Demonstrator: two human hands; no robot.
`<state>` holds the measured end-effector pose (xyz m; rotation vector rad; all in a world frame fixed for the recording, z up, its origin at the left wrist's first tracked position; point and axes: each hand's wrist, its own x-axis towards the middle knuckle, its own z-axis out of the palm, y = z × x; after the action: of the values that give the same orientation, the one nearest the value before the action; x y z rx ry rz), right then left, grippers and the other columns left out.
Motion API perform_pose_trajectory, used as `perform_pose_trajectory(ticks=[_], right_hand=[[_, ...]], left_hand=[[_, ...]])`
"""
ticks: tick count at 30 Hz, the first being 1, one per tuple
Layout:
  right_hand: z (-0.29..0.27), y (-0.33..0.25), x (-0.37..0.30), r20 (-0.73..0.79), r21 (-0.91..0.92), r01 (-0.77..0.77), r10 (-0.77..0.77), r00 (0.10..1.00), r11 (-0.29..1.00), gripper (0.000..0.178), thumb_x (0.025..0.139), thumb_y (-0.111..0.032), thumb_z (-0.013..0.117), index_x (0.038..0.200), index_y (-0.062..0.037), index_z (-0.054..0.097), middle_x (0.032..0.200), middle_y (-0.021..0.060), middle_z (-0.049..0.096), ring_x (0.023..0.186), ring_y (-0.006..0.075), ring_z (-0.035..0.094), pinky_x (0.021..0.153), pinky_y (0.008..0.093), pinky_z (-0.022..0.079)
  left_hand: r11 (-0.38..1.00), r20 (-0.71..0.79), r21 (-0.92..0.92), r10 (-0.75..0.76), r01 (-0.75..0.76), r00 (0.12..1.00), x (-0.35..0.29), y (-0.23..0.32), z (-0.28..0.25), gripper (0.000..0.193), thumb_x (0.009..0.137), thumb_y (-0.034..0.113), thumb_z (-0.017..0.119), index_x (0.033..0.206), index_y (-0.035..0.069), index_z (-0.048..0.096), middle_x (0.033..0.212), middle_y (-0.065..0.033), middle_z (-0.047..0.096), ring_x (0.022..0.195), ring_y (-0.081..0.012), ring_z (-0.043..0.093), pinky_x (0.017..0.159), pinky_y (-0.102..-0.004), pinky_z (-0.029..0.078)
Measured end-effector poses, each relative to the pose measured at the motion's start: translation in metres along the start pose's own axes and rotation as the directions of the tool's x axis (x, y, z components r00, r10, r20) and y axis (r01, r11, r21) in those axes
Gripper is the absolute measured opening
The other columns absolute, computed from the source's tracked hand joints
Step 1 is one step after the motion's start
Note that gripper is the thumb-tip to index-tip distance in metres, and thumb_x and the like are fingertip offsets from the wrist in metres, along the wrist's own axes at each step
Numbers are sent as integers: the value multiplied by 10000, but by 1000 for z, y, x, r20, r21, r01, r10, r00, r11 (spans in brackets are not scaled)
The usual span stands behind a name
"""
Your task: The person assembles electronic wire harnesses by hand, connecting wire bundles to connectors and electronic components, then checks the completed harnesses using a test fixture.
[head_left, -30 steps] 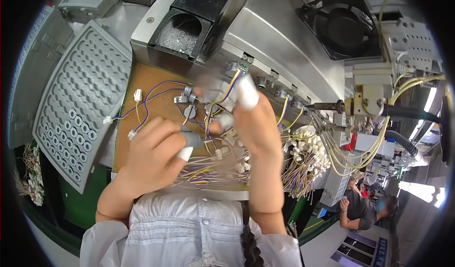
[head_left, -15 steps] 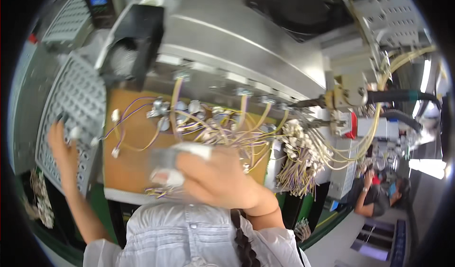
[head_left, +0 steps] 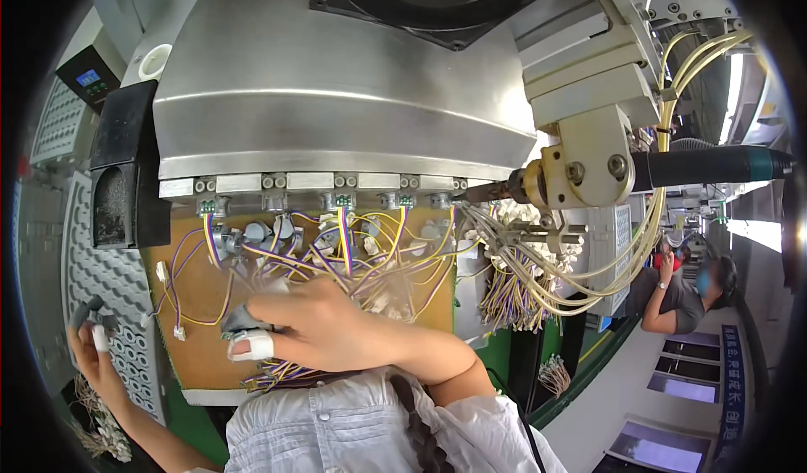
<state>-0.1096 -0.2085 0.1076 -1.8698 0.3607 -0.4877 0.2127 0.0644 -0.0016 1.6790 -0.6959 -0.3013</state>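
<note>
Near the grey, dimpled plastic tray (head_left: 109, 281), the person's left hand (head_left: 95, 357) is hanging with bent fingers, its grip impossible to tell. Above the flat brown board (head_left: 200, 360), the right hand (head_left: 318, 322) is hovering with curled fingers, its grip hidden. Thin purple-and-yellow wires (head_left: 345, 242) and round silvery metal parts (head_left: 256, 230) are lying beyond it.

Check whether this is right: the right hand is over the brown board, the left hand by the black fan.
The left hand is misplaced: the head view shows it by the grey tray. The right hand is over the brown board.
</note>
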Motion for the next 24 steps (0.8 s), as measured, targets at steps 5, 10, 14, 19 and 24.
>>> perform_pose_trajectory(ticks=[5,10,14,19,24], right_hand=[[5,-2,4,27,59,-118,116,993,991,280,838,-275,632,747,-27,539,560,137,498,498,315,507,475,380,383],[-1,-5,-1,51,57,-44,42,998,997,205,793,-239,700,828,-47,637,561,61,513,474,166,473,458,286,380],[-5,-10,-8,81,28,-76,73,994,997,224,777,-231,713,771,-27,620,530,74,476,456,173,445,443,293,356],[-4,-23,-6,105,-112,-197,209,972,974,275,761,-234,727,687,-18,573,508,77,434,441,169,386,426,293,324],[-13,-30,-7,241,-54,-298,302,922,953,172,754,-130,715,689,-5,616,541,18,543,485,62,452,446,237,350]], left_hand=[[952,410,-38,292,-303,864,-29,95,125,461,816,38,557,1253,-28,423,1230,-167,500,1105,-203,502,890,-341,438],[785,477,-543,-6,300,879,-49,143,186,352,730,-35,607,1082,-24,588,1069,-146,571,951,-237,581,815,-328,485],[945,524,-304,57,124,850,-42,149,182,316,693,-20,646,1009,-8,637,960,-124,607,844,-195,611,701,-287,500],[926,421,-113,372,-359,827,-34,151,179,302,636,-36,632,925,38,683,861,-81,610,720,-205,609,610,-292,487],[871,445,-164,484,-463,753,-33,156,182,301,604,-50,603,881,30,686,846,-91,595,688,-224,611,585,-313,493]])
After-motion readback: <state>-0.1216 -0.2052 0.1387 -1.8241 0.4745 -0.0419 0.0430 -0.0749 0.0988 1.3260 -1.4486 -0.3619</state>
